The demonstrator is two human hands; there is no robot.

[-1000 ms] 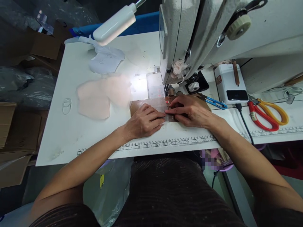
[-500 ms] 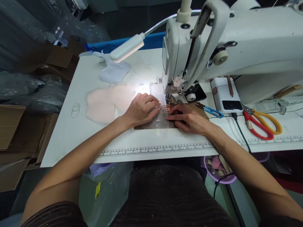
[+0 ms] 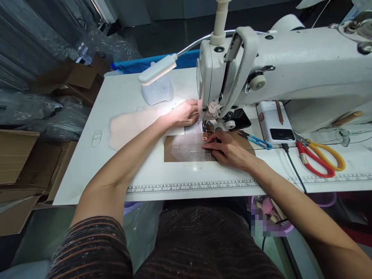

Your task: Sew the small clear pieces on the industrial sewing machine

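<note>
Beside the needle area of the white sewing machine (image 3: 207, 73), my left hand (image 3: 187, 112) reaches behind the presser foot, its fingers close together over pale fabric; what they grip is hidden. My right hand (image 3: 226, 149) lies just right of the presser foot (image 3: 205, 126), thumb and fingers pinched near a small red-and-white mark (image 3: 205, 138). Thin sheer fabric (image 3: 186, 147) lies on a brown plate (image 3: 168, 149) in front of the needle. A peach-coloured piece (image 3: 128, 126) and a pale grey-blue piece (image 3: 158, 91) lie on the white table to the left.
Right of the machine head are blue thread snips (image 3: 258, 142), a white power bank (image 3: 273, 120) with a cable, and scissors (image 3: 316, 161) with red and yellow handles. A lamp (image 3: 158, 69) hangs over the table. A ruler strip (image 3: 192, 187) runs along the front edge.
My left hand has moved away from me, from the fabric in front of the needle to behind the presser foot. The pale grey-blue piece has shifted right. My right hand stays nearly in place.
</note>
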